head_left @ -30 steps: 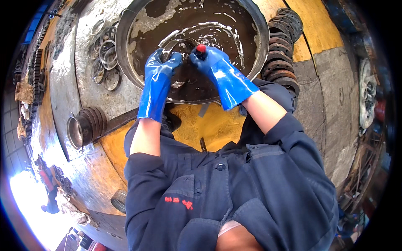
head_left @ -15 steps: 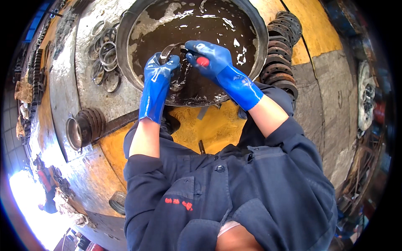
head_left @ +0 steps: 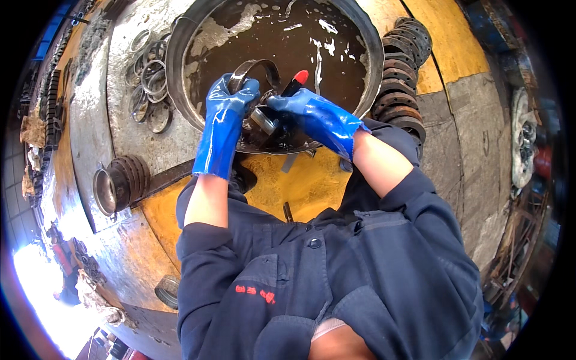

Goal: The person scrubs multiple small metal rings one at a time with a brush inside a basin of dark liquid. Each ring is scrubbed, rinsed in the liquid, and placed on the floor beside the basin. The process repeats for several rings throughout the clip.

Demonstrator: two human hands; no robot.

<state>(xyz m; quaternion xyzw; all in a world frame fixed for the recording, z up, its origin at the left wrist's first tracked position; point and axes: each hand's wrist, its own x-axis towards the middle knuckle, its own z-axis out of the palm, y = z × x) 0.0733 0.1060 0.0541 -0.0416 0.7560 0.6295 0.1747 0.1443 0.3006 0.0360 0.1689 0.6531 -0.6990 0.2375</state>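
A metal ring (head_left: 260,65) is gripped by my left hand (head_left: 231,96), which wears a blue rubber glove. It is held tilted over dark liquid in a large round metal basin (head_left: 180,99). My right hand (head_left: 309,111), gloved the same way, is closed around a tool with a black handle and red end (head_left: 301,77). The red end points up and away from me. The tool's working end is by the ring and hidden from sight. A shiny curved metal surface shows between the gloves; I cannot tell whether it belongs to the ring or the tool.
Loose metal rings (head_left: 155,81) lie left of the basin. Thick, partly rusty discs (head_left: 399,90) stand in a row to its right. Ribbed cylindrical parts (head_left: 114,186) lie on the metal floor at left, another ring (head_left: 168,291) nearer. Yellow floor (head_left: 288,186) shows between my legs.
My right hand has turned and come slightly lower, swinging the tool's red end upward. The ring has tilted in my left hand, so more of its upper arc shows.
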